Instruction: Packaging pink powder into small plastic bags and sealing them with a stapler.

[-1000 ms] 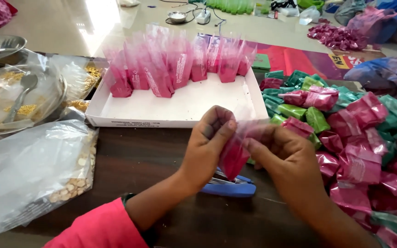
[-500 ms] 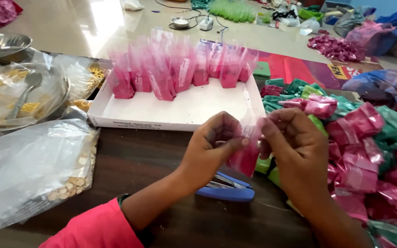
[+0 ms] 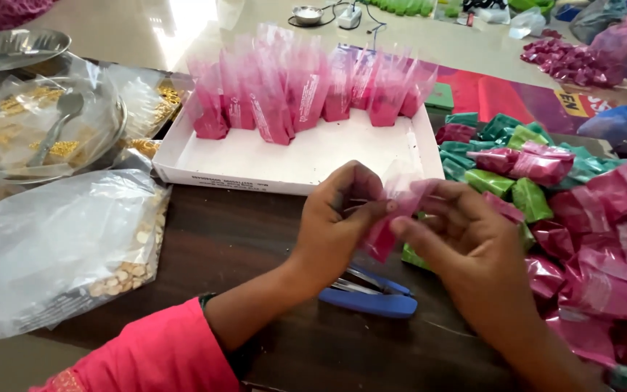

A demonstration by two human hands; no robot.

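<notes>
Pink packet [image 3: 390, 225] between fingers [image 3: 371, 210] of both hands (pinched, w/ top folded)

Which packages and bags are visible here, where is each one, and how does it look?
Small pink pouch: pinched between left hand and right hand, clear plastic with pink powder.
Open pink pouches: upright in a row at the back of the white tray.
Folded packets: heaped on the right, pink and green.
Large clear bags: on the left, crumpled, holding pale and golden bits.
</notes>
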